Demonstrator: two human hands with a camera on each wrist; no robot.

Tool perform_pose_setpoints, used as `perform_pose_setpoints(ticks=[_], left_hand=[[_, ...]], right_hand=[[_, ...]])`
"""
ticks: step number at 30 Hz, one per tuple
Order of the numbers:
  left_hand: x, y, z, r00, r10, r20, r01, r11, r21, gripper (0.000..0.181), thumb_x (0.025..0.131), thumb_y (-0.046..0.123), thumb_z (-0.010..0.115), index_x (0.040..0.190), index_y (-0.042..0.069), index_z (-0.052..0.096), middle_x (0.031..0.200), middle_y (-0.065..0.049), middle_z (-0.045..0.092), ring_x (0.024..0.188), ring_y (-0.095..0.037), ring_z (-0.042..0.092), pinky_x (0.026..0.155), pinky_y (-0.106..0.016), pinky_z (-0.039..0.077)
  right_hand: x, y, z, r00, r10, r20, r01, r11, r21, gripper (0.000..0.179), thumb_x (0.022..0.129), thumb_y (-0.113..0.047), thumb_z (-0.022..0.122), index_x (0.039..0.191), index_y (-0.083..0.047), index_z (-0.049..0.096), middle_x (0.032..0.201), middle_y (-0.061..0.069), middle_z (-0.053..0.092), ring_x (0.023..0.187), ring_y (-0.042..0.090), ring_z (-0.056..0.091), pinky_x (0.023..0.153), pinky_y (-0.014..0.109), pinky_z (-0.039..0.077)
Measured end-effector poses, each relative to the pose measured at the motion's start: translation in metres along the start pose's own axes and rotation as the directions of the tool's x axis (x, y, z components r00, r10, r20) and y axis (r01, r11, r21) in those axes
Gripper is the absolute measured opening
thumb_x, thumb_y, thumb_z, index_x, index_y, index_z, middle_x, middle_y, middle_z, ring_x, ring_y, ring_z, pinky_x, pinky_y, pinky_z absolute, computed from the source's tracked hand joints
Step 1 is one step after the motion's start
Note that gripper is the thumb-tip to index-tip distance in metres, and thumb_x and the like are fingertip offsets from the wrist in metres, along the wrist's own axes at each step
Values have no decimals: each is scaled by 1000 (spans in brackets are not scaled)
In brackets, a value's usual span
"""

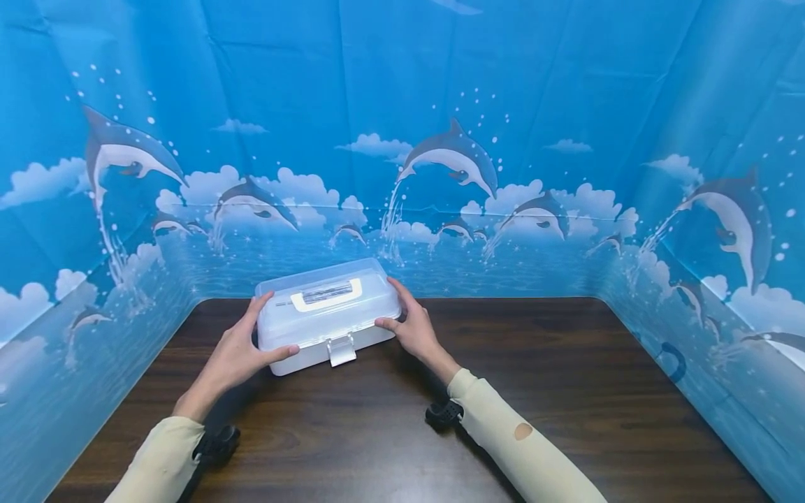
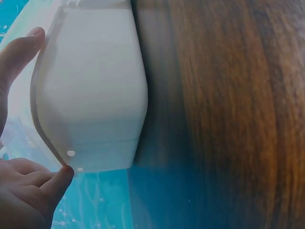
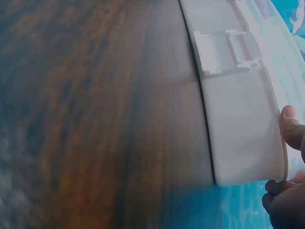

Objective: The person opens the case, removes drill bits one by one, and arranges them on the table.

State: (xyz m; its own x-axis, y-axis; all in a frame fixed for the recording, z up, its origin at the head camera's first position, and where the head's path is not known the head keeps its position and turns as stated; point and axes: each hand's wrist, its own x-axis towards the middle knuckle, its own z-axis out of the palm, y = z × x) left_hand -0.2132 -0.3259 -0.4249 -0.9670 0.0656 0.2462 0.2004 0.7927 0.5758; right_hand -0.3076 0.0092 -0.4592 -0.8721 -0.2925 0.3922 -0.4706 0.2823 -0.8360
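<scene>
A white plastic storage box (image 1: 367,338) with a translucent lid (image 1: 283,328) sits at the back of the table, turned slightly at an angle. On the lid lies a white carry handle (image 1: 330,302), with thin dark items around it that are hard to make out. The front latch (image 1: 342,351) hangs down, also seen as a latch (image 3: 224,52) in the right wrist view. My left hand (image 1: 237,351) grips the box's left end, thumb along the front rim. My right hand (image 1: 416,330) grips the right end, its thumb (image 3: 291,126) near the lid's front edge.
A dark wooden table (image 1: 534,405) lies under the box and both arms. Blue curtain walls (image 1: 402,84) printed with dolphins and clouds enclose its back and sides, close behind the box. A black strap (image 1: 216,445) is on the left wrist, another strap (image 1: 444,413) on the right.
</scene>
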Motion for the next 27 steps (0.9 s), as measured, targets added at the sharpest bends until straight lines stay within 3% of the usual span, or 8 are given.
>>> perform_pose_setpoints(ticks=[3, 12, 19, 23, 27], left_hand=[[0, 1, 1, 1000, 15, -6, -15, 1000, -11, 120, 78, 62, 81, 166, 24, 9, 166, -24, 6, 141, -56, 27, 98, -76, 33], [2, 6, -3, 999, 48, -20, -49, 997, -56, 114, 83, 56, 81, 166, 23, 10, 162, -27, 22, 133, -56, 41, 93, -73, 42], [1, 4, -10, 999, 32, -9, -32, 993, -111, 109, 90, 51, 76, 166, 24, 1, 166, -24, 10, 139, -59, 27, 100, -76, 31], [0, 4, -14, 1000, 1, -24, -4, 992, -125, 105, 94, 49, 72, 165, 28, -2, 164, -29, 11, 137, -61, 31, 98, -76, 33], [0, 2, -17, 999, -3, -38, -2, 991, -137, 101, 98, 42, 69, 164, 34, -7, 162, -34, 13, 136, -62, 31, 97, -78, 31]], right_hand=[[-1, 0, -3, 1000, -2, 10, 2, 1000, -7, 86, 89, -20, 80, 160, -31, 33, 160, 4, 39, 143, 23, 39, 109, 46, 40], [4, -4, -18, 997, -7, 80, 7, 1000, -9, 84, 90, -23, 78, 160, -34, 32, 161, 5, 36, 143, 27, 39, 107, 44, 42], [10, -11, -39, 974, -61, 218, 62, 998, 2, 79, 99, -12, 68, 164, -27, 26, 163, 7, 31, 145, 26, 35, 108, 50, 40], [10, -15, -47, 971, -91, 223, 109, 991, -71, 69, 104, -21, 60, 164, -27, 25, 162, 5, 34, 145, 21, 37, 106, 48, 42], [11, -20, -48, 975, -132, 178, 150, 984, -92, 62, 106, -33, 54, 162, -24, 29, 161, 3, 35, 145, 19, 37, 107, 47, 42]])
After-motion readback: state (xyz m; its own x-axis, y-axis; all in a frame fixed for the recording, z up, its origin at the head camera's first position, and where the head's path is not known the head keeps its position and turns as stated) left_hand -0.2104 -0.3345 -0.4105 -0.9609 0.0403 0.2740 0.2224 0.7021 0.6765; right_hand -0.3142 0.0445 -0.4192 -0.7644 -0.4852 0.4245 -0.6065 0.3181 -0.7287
